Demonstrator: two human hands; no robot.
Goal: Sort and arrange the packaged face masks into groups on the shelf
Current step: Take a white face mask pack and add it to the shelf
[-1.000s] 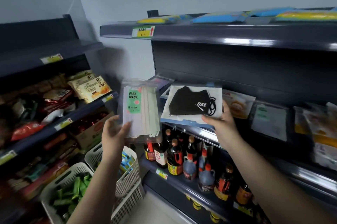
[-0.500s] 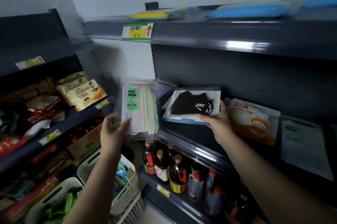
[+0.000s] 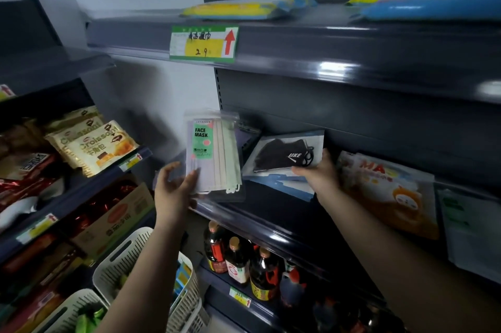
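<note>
Head view looks up at a dark shelf [image 3: 271, 227] where both hands work at once. Left hand [image 3: 173, 191] pinches the lower left corner of a clear pack of pastel face masks [image 3: 214, 153], thumb on the front and fingers behind, holding it upright in the air just in front of the shelf's left end. Right hand [image 3: 317, 174] grips the lower right edge of a black mask pack [image 3: 284, 156], which lies tilted on top of a blue-edged pack [image 3: 287, 186] on the shelf board. Just right of that hand sits an orange cartoon mask pack [image 3: 390, 189], and beyond it a pale pack, too blurred to read.

Both held packs look light, flat and floppy, with slick plastic sleeves that would likely slide against one another when stacked. A corner pinch lets the pastel pack sag; taking it along a long edge, or supporting it flat from below, would probably steady it. The black pack seems stiffened by a card backing, so an edge grip should do. Sorting appears to be in its early part, with at least 4 kinds still mixed along the shelf.

Below stand sauce bottles [image 3: 238, 262]; croissant bags [image 3: 95, 143] fill the shelving to the left.
</note>
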